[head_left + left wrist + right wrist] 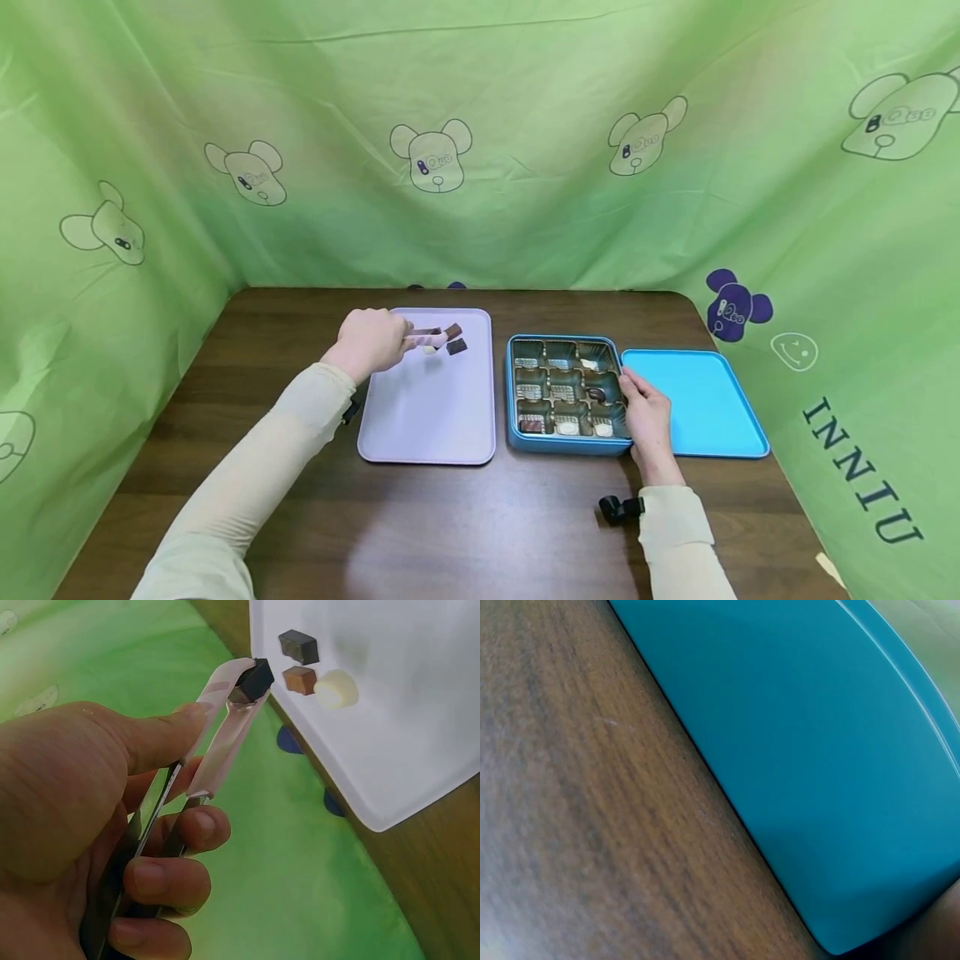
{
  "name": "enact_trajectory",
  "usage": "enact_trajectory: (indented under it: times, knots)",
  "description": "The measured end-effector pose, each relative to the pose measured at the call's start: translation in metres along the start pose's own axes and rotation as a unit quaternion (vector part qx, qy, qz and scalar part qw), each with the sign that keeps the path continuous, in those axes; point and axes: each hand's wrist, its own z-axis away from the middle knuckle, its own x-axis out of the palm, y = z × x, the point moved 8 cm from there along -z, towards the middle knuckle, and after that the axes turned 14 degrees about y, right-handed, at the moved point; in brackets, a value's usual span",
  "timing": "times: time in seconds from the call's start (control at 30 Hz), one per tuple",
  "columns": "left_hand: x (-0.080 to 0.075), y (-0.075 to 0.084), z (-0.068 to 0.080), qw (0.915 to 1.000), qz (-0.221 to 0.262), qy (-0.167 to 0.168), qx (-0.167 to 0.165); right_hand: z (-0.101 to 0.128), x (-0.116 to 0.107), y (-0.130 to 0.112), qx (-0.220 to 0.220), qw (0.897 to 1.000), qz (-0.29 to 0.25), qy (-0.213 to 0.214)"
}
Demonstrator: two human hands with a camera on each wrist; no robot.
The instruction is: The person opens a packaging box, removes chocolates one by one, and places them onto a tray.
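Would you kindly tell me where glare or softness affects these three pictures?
Head view: pale glare on the wooden table, toward the picture's bottom; left wrist view: the tray looks washed-out, nearly white; right wrist view: the table's grain looks soft, brightening at lower left.

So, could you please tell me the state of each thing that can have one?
Left hand: gripping tongs
Tongs: squeezed on a dark piece
Dark piece: held by the tongs
Right hand: holding the box's side
Box: open, partly filled
Lid: off, flat beside the box
Tray: flat, three loose pieces on it
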Motion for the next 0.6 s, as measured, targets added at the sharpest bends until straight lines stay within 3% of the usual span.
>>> enact_trajectory:
  times: [0.6]
  knots:
    - [0.033, 0.005, 0.006, 0.9995, -0.008, -0.028, 0.008, -0.001, 0.000, 0.001, -0.003, 1.000, -0.006, -0.004]
